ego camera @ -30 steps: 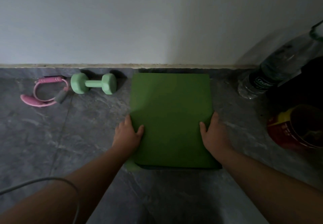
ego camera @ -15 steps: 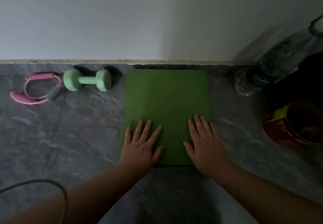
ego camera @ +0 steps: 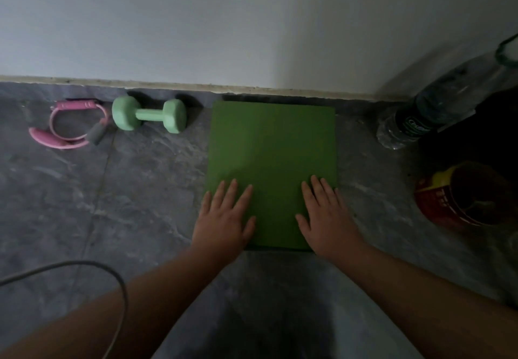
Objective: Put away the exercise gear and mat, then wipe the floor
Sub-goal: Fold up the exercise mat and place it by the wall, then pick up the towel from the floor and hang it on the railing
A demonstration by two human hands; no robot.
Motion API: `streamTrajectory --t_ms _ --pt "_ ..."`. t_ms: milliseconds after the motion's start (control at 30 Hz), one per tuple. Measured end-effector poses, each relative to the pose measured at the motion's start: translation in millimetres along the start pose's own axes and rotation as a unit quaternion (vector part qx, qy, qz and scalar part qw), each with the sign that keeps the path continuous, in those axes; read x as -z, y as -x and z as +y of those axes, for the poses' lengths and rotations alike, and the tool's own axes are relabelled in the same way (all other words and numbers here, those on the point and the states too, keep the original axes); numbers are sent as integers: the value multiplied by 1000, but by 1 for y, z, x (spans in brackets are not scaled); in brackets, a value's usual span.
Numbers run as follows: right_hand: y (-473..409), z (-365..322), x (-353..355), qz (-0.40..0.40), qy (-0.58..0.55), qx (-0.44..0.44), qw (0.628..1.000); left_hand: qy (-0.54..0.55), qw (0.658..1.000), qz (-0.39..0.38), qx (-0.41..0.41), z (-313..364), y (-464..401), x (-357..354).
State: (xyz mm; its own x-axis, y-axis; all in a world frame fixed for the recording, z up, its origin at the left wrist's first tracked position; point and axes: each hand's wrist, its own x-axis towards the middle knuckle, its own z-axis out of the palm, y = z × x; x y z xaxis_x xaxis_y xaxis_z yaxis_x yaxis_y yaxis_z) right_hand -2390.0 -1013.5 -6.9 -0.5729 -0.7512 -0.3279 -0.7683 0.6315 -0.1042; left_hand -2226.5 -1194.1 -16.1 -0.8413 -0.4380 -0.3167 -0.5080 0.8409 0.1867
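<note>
While the grey stone floor [ego camera: 112,204] is stretching dimly up to the white wall [ego camera: 196,22], the folded green mat [ego camera: 272,148] is lying flat with its far edge close against the skirting, probably parked there to keep the middle of the room free for wiping. The person is kneeling over it, the left hand [ego camera: 224,218] and right hand [ego camera: 325,218] both lying palm down on its near corners, fingers straight and spread, gripping nothing; I take it they are pressing the folds flat so the mat is not springing open. To the right a clear plastic bottle [ego camera: 414,123] is leaning beside a red and yellow tub [ego camera: 448,198]. Left of the mat, the mint dumbbell [ego camera: 148,114] is sitting near the wall, and just beside it the pink grip trainer [ego camera: 67,126] is lying on its side. A thin grey cable [ego camera: 117,288] is looping over the left forearm.
</note>
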Motion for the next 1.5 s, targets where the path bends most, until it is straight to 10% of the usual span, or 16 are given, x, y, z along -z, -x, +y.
streamTrajectory --t_ms 600,833,1200,1500 --pt "218 -125 551 54 -258 -11 965 198 961 85 174 77 258 563" --pt "298 -162 732 118 -266 113 950 153 958 158 184 115 377 736" --pt "389 -292 821 117 -210 380 893 101 890 276 350 84 595 820" --pt "534 -430 777 99 -148 572 801 66 819 304 482 100 814 752"
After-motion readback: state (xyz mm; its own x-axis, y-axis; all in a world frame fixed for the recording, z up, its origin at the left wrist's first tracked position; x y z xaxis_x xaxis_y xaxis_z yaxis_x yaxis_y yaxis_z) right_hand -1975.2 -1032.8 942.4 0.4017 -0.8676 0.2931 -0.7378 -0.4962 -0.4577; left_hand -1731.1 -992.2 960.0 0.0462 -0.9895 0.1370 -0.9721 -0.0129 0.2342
